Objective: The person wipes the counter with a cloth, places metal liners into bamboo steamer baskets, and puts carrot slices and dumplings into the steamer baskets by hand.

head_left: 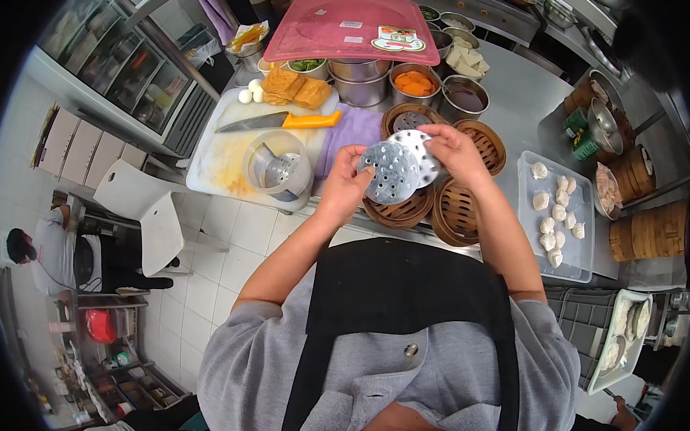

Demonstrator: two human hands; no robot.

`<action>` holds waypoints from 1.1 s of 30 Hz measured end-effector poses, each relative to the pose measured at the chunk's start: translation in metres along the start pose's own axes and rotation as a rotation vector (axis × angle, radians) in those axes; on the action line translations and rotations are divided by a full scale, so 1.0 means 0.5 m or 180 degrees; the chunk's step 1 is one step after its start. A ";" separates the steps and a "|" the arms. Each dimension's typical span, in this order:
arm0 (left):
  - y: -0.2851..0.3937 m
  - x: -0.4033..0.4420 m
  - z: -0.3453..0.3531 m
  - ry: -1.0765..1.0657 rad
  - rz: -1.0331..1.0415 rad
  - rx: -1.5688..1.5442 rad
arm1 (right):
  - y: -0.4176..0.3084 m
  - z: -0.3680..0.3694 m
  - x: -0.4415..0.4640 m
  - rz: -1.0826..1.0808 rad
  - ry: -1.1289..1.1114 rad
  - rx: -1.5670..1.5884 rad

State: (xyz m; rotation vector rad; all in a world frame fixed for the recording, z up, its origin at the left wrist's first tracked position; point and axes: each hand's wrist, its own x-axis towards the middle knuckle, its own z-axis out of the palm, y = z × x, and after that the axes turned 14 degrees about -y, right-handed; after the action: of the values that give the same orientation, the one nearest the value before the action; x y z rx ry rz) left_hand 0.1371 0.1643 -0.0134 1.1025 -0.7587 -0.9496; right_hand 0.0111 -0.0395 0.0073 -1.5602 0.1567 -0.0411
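My left hand (pixel 341 186) is closed on a round, perforated metal disc (pixel 390 174), its thumb on the face. My right hand (pixel 456 152) pinches a second perforated disc (pixel 422 153), paler and partly behind the first. Beneath and beyond both discs stand several small round bamboo steamer baskets (pixel 457 212) with slatted bases. One basket at the back has another perforated disc (pixel 410 121) lying in it. To the left, a clear plastic tub (pixel 254 163) with perforated discs inside stands at the cutting board's front edge.
A knife with a yellow handle (pixel 312 120) lies on the white cutting board (pixel 218 154), near fried tofu slabs (pixel 292 88) and white eggs (pixel 246 96). A purple cloth (pixel 356 128) sits beside it. A tray of dumplings (pixel 554 253) is at right. Another person (pixel 51 251) is at far left.
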 end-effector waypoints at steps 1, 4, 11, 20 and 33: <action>-0.015 0.005 -0.008 -0.0002 -0.0002 0.0001 | 0.018 -0.020 -0.009 -0.0218 0.0536 -0.0395; -0.062 0.025 -0.034 -0.0087 0.0179 0.1859 | 0.053 -0.102 -0.045 -0.0329 0.1770 -0.0916; -0.054 0.032 0.025 -0.0427 0.0428 0.4295 | 0.119 -0.216 -0.078 0.0832 0.2676 -0.2798; -0.055 -0.015 -0.030 -0.0582 -0.0552 0.4944 | 0.090 -0.126 -0.049 0.1249 0.2256 -0.3851; 0.173 -0.051 -0.150 0.0708 -0.0523 0.4749 | -0.043 0.020 -0.034 -0.0810 0.1522 -0.2761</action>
State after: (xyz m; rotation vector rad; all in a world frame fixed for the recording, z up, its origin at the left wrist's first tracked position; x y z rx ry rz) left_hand 0.2136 0.2298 0.0467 2.5237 -1.2149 -0.2270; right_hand -0.0027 -0.0279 0.0298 -2.4092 0.3850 -0.6184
